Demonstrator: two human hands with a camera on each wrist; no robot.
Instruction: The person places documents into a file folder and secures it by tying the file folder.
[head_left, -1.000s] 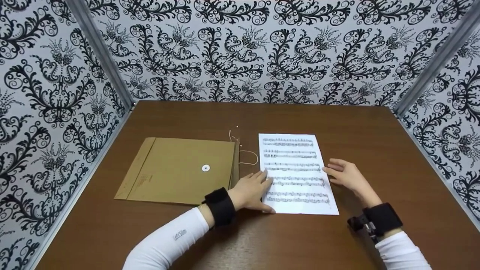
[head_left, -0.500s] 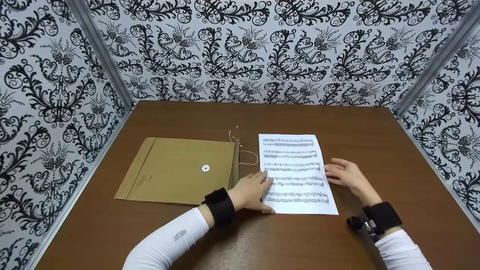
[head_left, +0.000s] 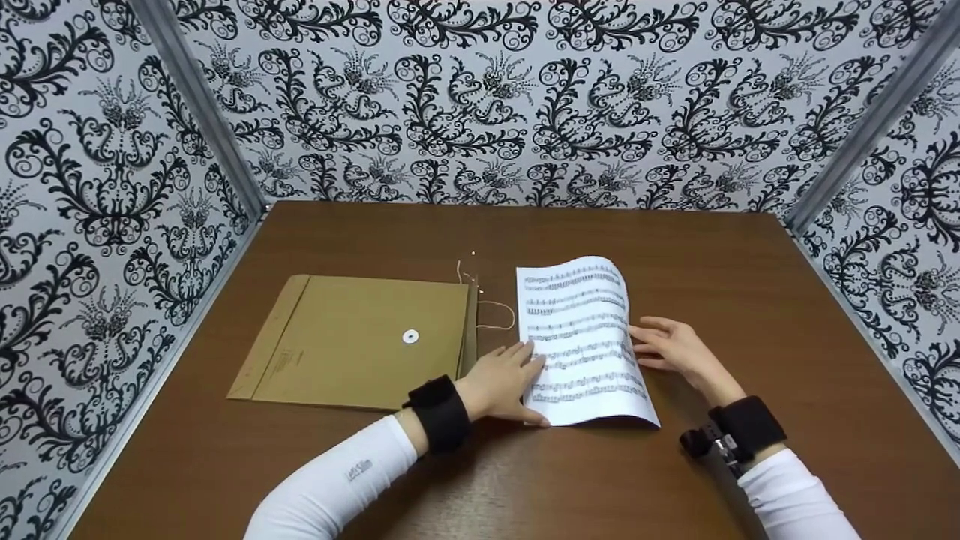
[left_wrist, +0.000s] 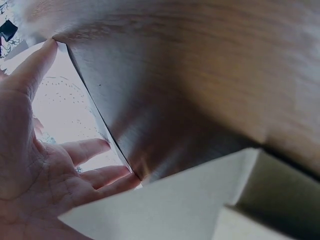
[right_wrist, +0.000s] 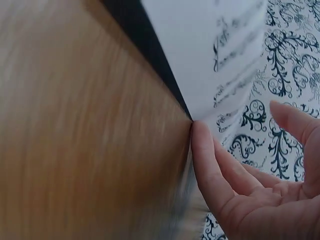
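Showing two hands at a white printed sheet of music (head_left: 581,345) that lies on the brown wooden surface (head_left: 525,480), just right of a flat tan card envelope (head_left: 360,341). Left hand (head_left: 501,382): fingers straight and spread, their tips pressing the sheet's left edge down, the thumb reaching to the near left corner; in the left wrist view the same hand (left_wrist: 45,165) lies palm-down with its fingers on the paper's edge, and a corner of the envelope shows in front of it. Right hand (head_left: 675,351): fingers relaxed and extended, touching the sheet's right edge; in the right wrist view a fingertip (right_wrist: 200,132) meets the lower corner of the paper (right_wrist: 215,50), which stands up off the wood. Right half of the sheet is lifted and bowed, so that the page arches from the far end to the near right corner and casts a shadow beneath; the left edge stays flat. Envelope: a round white fastener disc (head_left: 410,337) near its right side, and a thin pale string (head_left: 491,307) lying loose between envelope and sheet. Both wrists carry black bands over white sleeves. Walls of black-and-white scrollwork pattern (head_left: 480,97) enclose the surface on three sides.
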